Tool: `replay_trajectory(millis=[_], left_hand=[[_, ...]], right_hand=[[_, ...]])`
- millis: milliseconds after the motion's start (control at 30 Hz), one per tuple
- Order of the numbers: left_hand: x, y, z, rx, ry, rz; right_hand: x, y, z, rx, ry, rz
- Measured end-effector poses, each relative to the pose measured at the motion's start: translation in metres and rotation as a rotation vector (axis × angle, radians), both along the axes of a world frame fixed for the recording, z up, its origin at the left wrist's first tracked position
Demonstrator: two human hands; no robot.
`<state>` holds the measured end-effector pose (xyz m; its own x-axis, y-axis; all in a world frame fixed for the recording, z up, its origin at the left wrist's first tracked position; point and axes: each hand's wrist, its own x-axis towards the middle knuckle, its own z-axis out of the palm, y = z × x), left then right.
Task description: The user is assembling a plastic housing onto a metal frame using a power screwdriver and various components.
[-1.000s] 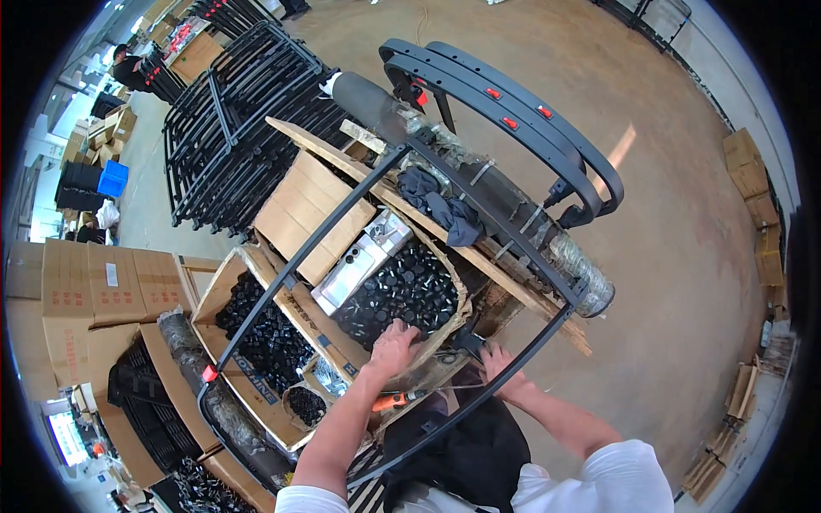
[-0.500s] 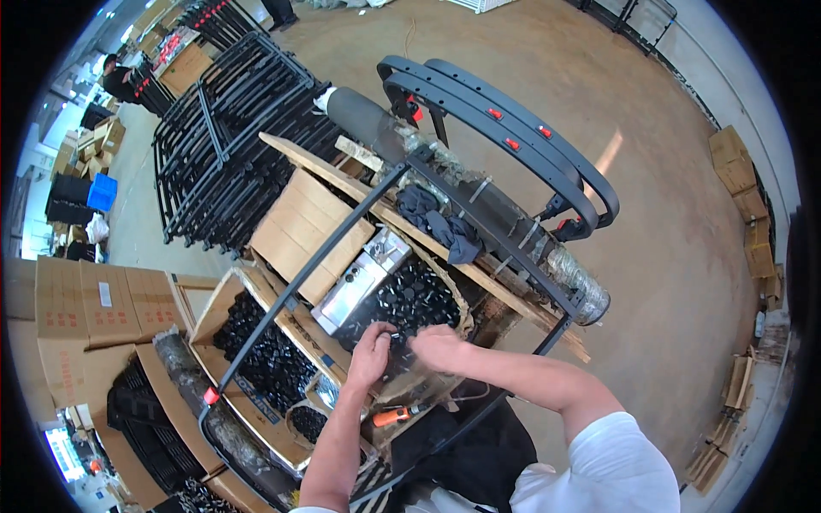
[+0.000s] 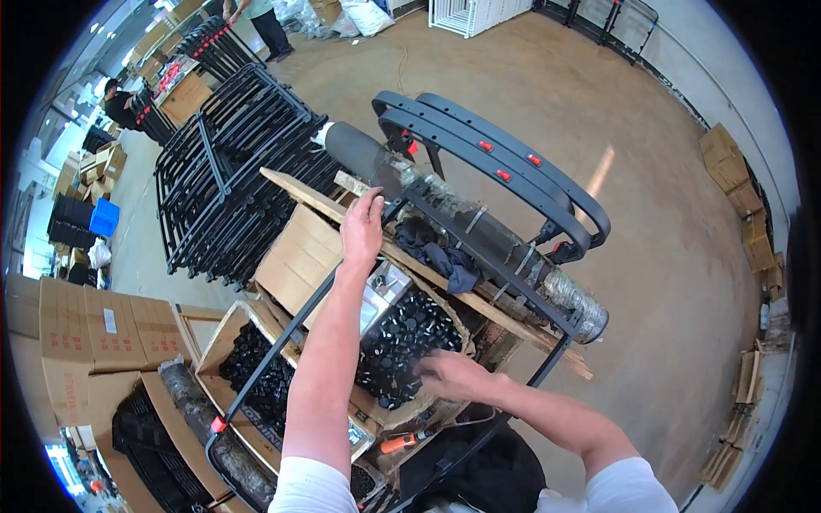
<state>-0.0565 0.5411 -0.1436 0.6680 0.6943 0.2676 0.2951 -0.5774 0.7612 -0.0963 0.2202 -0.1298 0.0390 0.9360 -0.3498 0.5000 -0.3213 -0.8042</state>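
Observation:
A black metal tube frame (image 3: 547,363) lies across the boxes and a padded roller. My left hand (image 3: 363,229) is stretched out to its far corner, fingers closed at the tube; a small dark thing may be at the fingertips, but I cannot make it out. My right hand (image 3: 457,376) hovers low over the near right part of a carton of small black plastic caps (image 3: 415,329), its fingers smeared by motion. A silvery metal box (image 3: 385,291) sits at that carton's far left, partly behind my left forearm.
Another carton of black parts (image 3: 252,368) stands to the left. An orange-handled tool (image 3: 402,443) lies near me. A wooden plank (image 3: 505,316) and curved black bars with red clips (image 3: 505,162) are beyond. Stacked black frames (image 3: 231,179) stand far left, with people behind.
My left hand has gone from beside the right hand up to the frame's far corner. The right hand has shifted slightly down and right over the caps. My view has tilted up a little.

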Motion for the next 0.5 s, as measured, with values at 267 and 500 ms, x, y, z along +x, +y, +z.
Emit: replay_trajectory(millis=[267,500], left_hand=[[0.028,-0.001,-0.02,0.091,0.059,-0.14],[0.019,0.009,-0.033,-0.173,-0.05,-0.218]], right_hand=[[0.037,-0.104,0.042,0.103,0.053,-0.334],[0.05,-0.14,0.054,0.013,0.097,-0.604]])
